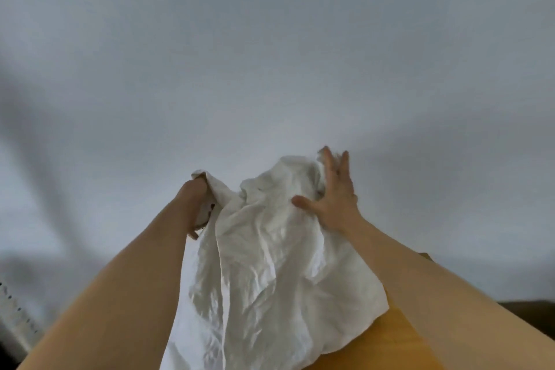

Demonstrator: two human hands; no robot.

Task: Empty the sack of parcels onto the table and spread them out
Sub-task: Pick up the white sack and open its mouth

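In the head view, one white sack [270, 264] hangs in front of the person, lifted high against a pale wall [270, 39]. Its long axis runs from far, at the top where both hands hold it, down to near, where the loose cloth falls over the orange-brown bench [399, 339].

The left hand [199, 204] is at the upper left corner of the sack. It is closed around a bunch of cloth, though its fingers are mostly hidden behind the wrist and the fabric. The right hand [332, 198] lies on the upper right part, with the fingers [330, 164] stretched and a little apart, the thumb pointing left, pressing flat on the cloth rather than pinching it. Both hands are about equally near to the top edge.

The count is one sack, two hands, one bench. No parcels are visible; whether some stay inside cannot be told. The sack looks limp and rather flat, so probably it is nearly empty, and the spreading would come after.
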